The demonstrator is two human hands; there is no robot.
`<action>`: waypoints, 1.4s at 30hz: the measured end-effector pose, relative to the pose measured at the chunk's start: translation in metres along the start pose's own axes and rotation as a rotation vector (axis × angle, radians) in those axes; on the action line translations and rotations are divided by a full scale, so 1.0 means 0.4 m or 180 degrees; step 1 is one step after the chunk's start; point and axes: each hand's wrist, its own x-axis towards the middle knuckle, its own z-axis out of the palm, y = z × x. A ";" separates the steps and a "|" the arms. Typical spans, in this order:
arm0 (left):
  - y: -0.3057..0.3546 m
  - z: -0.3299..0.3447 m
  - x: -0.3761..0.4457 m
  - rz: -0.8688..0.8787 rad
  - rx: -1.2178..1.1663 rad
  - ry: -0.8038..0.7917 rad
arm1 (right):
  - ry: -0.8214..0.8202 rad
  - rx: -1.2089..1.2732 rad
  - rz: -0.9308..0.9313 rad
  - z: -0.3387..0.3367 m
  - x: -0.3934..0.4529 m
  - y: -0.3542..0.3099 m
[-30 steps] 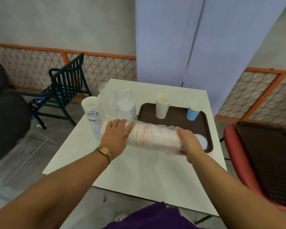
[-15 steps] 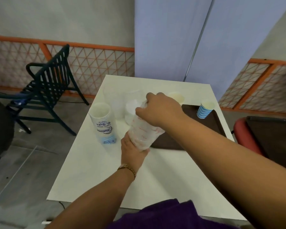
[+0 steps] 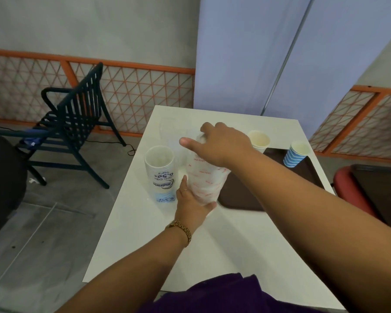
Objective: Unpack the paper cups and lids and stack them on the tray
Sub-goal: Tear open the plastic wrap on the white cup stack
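A plastic-wrapped stack of lids (image 3: 204, 181) with red print stands nearly upright on the white table (image 3: 224, 245), at the brown tray's (image 3: 239, 197) left edge. My left hand (image 3: 191, 203) grips its lower end from below. My right hand (image 3: 219, 143) covers the top end, fingers curled over the wrap, thumb pointing left. On the tray's far side stand a cream paper cup stack (image 3: 259, 141) and a blue striped cup (image 3: 295, 154). A wrapped sleeve of white cups (image 3: 160, 175) stands left of the lids.
Clear plastic packaging (image 3: 171, 129) lies behind the white cups, faint. A dark slatted chair (image 3: 75, 123) stands left of the table. At the right edge a red chair (image 3: 352, 193) carries another dark tray (image 3: 384, 195). Orange lattice railing and blue panels stand behind.
The lid stack went from lying across my hands to nearly upright, left hand under it and right hand on top. The view has swung left and closer.
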 end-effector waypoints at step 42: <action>0.473 -0.263 -0.055 0.1107 -0.0245 0.0717 | 0.0431 0.3865 -0.0349 -0.073 -0.042 0.244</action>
